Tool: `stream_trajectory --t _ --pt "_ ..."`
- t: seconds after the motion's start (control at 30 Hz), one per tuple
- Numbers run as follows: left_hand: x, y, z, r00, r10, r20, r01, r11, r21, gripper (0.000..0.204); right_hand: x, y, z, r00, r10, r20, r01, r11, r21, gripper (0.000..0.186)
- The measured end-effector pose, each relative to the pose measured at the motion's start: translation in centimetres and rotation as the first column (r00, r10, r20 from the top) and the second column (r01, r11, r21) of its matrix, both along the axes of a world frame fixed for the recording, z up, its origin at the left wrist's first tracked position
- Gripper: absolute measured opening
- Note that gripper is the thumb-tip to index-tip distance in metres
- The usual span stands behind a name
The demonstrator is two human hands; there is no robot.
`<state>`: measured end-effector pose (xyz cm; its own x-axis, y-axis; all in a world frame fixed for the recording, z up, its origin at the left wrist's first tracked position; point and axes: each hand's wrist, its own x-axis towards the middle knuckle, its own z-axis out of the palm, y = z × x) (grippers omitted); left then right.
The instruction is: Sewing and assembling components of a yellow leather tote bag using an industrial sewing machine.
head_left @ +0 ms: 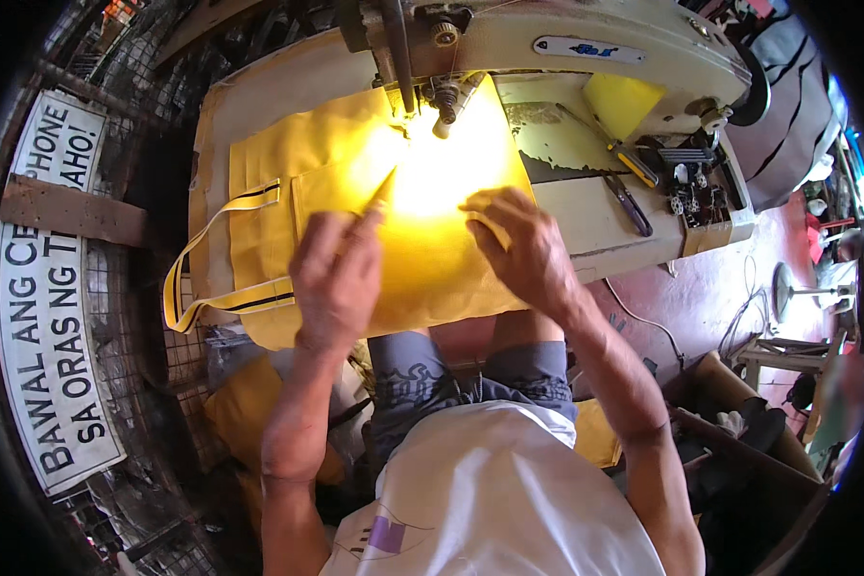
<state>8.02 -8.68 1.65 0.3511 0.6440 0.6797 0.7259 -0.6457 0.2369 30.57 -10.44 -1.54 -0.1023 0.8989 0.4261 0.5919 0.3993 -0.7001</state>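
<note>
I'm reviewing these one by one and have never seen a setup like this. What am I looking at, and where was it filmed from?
There is no robot here: a seated person works with bare hands. The single picture comes from a fisheye camera on their head, looking down, so edges bend.

Ahead stands a sewing machine. Under its brightly lit needle area lies yellow fabric, with a striped strap at its left.

The left hand is over the fabric; blur and glare hide whether it grips anything. The right hand is loosely bent at the fabric, holding no visible tool.

Right of the fabric lie a yellow-and-black-handled tool and a dark-handled one.
</note>
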Motion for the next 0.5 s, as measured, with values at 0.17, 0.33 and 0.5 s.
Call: stream_trajectory --t 0.17,0.33,0.5 --pt "-1.7 2.2 0.8 0.973 0.052 0.226 -0.009 0.983 -0.185 0.029 0.0 7.7 -2.0 0.996 0.052 0.078 -0.055 0.998 0.031 0.013" --pt "-2.8 1.9 1.3 0.963 0.033 0.268 0.041 0.963 -0.266 0.027 -0.8 12.3 -2.8 0.832 0.271 0.485 -0.125 0.942 -0.311 0.016" --pt "-3.3 2.2 0.7 0.924 0.001 0.383 0.129 0.94 -0.314 0.022 -0.8 13.2 -5.2 0.922 0.311 0.23 -0.366 0.895 0.256 0.022"
